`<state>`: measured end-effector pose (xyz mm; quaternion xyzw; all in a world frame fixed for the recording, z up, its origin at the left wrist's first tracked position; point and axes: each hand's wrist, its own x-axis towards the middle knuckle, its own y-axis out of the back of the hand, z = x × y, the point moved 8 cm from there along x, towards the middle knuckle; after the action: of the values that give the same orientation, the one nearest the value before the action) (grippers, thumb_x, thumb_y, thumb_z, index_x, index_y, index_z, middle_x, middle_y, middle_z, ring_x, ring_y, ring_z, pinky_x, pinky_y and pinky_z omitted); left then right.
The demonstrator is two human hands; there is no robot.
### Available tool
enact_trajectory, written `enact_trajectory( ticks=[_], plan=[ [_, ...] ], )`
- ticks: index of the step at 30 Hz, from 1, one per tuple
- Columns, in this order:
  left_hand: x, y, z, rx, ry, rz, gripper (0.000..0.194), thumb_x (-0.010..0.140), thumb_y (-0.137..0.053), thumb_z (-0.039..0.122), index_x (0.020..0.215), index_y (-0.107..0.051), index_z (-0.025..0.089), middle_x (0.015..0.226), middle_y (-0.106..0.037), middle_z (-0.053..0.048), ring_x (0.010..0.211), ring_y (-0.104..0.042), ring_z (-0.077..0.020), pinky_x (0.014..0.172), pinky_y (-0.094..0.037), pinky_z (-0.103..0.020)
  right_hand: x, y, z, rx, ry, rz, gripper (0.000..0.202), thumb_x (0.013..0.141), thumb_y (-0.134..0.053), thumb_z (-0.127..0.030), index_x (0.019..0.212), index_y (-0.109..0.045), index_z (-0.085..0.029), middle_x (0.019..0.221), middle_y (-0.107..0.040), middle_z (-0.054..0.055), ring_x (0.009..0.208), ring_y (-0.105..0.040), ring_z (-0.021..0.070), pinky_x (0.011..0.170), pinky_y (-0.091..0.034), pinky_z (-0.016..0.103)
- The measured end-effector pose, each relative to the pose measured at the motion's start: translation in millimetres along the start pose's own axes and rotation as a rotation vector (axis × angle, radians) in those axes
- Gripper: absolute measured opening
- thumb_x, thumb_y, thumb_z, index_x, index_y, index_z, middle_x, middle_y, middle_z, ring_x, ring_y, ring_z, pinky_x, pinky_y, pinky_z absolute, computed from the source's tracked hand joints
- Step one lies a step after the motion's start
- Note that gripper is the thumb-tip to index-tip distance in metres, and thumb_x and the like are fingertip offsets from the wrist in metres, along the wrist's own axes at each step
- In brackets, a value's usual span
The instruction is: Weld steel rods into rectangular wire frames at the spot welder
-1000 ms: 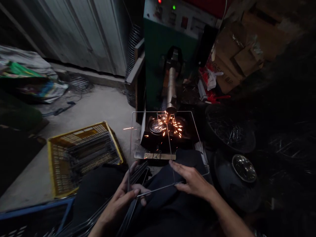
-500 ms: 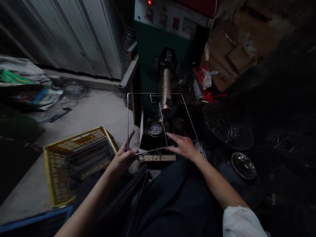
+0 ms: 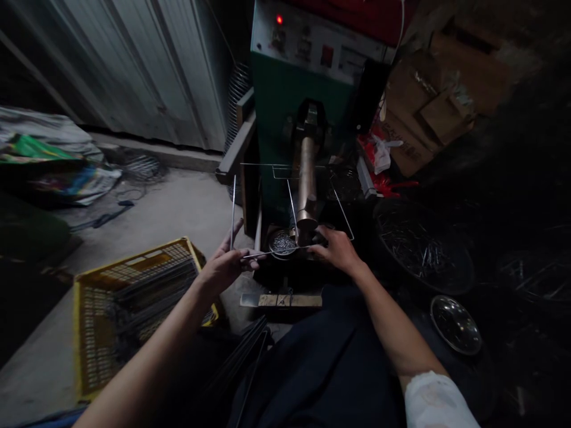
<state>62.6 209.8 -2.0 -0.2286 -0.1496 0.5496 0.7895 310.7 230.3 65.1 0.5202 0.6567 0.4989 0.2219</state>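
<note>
Wall [image 3: 156,71]: gray metal with ridges, standing behind the machine and to its left.
Machine [image 3: 279,125]: big and green, with a red light [image 3: 279,19] glowing on the pale panel [image 3: 321,35] up top.
Rod [image 3: 307,184]: thick and metal, sticking out from the front of the machine.
Wire frame [image 3: 234,208]: held up in both hands in front of the machine, with the far side partly hidden by the rod. Cannot tell if touching the rod.
Left hand [image 3: 220,267]: at the near left corner of the wire frame, in front of the machine and a bit left.
Left fingers [image 3: 229,257]: spread apart, with thin wire held between thumb and the rest.
Right hand [image 3: 338,249]: on the near side of the wire frame, in front of the machine and a bit right.
Right fingers [image 3: 319,252]: bent, with thumb and pointer pinching the near wire. Too dark to tell how tightly.
Dish [image 3: 283,257]: small and round, low at the front of the machine, filled with shiny bits [image 3: 284,242].
Yellow basket [image 3: 84,333]: on the floor [image 3: 178,196], front left of the machine, holding dark wires [image 3: 151,291].
Boxes [image 3: 408,137]: brown cardboard, to the right of the machine.
</note>
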Motion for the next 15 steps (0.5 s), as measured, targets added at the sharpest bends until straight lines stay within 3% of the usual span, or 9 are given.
enact_trajectory(
  ticks=[9,15],
  plan=[
    [5.7,0.1,7.6,0.048,-0.007,0.019,0.098,0.079,-0.066,0.012,0.155,-0.005,0.025,0.069,-0.070,0.000,0.066,-0.071,-0.0199,0.066,-0.057,-0.028,3.7,1.1,2.4,0.034,0.003,0.017,0.053,0.080,-0.077,-0.038,0.127,-0.059,-0.021,0.105,-0.072,0.007,0.094,-0.068,0.0229,0.079,-0.049,0.028],
    [3.2,4.3,6.5,0.059,-0.008,0.055,0.091,0.078,-0.066,0.012,0.154,-0.018,0.026,0.064,-0.067,0.002,0.064,-0.070,-0.0199,0.064,-0.056,-0.029,5.1,-0.5,4.7,0.070,0.019,0.043,0.056,0.077,-0.080,-0.038,0.126,-0.059,-0.022,0.102,-0.072,0.006,0.090,-0.069,0.0213,0.077,-0.049,0.027]
  ],
)
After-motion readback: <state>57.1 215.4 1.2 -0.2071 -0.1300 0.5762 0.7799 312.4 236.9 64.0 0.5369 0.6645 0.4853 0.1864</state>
